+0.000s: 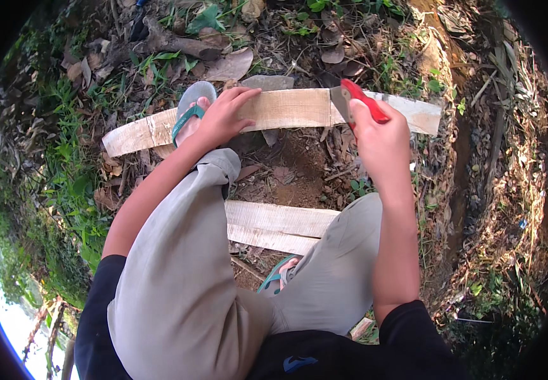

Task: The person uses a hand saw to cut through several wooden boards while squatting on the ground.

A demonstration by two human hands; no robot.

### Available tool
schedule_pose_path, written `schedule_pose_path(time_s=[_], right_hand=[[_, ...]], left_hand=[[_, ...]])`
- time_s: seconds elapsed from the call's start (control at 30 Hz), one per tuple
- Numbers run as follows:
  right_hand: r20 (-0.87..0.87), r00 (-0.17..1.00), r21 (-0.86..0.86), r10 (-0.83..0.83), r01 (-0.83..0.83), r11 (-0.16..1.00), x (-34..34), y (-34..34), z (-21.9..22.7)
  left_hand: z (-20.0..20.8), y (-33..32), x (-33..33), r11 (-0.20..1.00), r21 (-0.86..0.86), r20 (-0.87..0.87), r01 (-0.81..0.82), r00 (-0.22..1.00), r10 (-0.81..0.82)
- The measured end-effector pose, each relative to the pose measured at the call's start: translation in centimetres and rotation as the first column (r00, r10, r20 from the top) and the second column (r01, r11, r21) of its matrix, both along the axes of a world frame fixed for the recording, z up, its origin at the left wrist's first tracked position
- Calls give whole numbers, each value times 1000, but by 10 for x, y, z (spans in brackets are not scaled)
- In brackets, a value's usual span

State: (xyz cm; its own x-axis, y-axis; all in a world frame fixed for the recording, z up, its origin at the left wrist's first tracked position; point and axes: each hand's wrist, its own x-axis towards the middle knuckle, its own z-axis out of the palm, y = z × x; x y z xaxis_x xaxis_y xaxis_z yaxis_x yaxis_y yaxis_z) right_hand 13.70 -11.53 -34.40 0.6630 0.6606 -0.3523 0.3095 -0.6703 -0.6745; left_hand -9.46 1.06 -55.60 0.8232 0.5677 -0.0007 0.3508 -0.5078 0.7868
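Note:
A long pale wooden plank (293, 109) lies crosswise in front of me. My left hand (223, 117) presses on it left of its middle, fingers toward the far edge and thumb by the near edge, gripping it. Farther right, my right hand (375, 130) is closed around the red handle (366, 101) of a handsaw. The saw's blade (340, 102) stands across the plank at a thin line; its far end is hard to make out among the leaves. Beside my left hand, my foot in a grey and green flip-flop (191, 104) rests on the plank.
A second pale plank (280, 225), with a crack along it, lies nearer, partly under my legs. A flat stone (267, 82) sits behind the first plank. Dry leaves, soil and a thick branch (175, 44) cover the ground. Green plants (58, 183) grow at left.

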Motion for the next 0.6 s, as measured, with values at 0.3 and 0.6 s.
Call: schedule_pose_path(time_s=[0.3,0.6], right_hand=[[-273,951,267,-145,219,939,-32,-90,-48],[-286,946,180,-153,210,961,-20,-71,-28]], left_hand=[[5,0,0,1000,-2,-37,31,999,-31],[9,1,7,1000,15,-60,9,998,-8]])
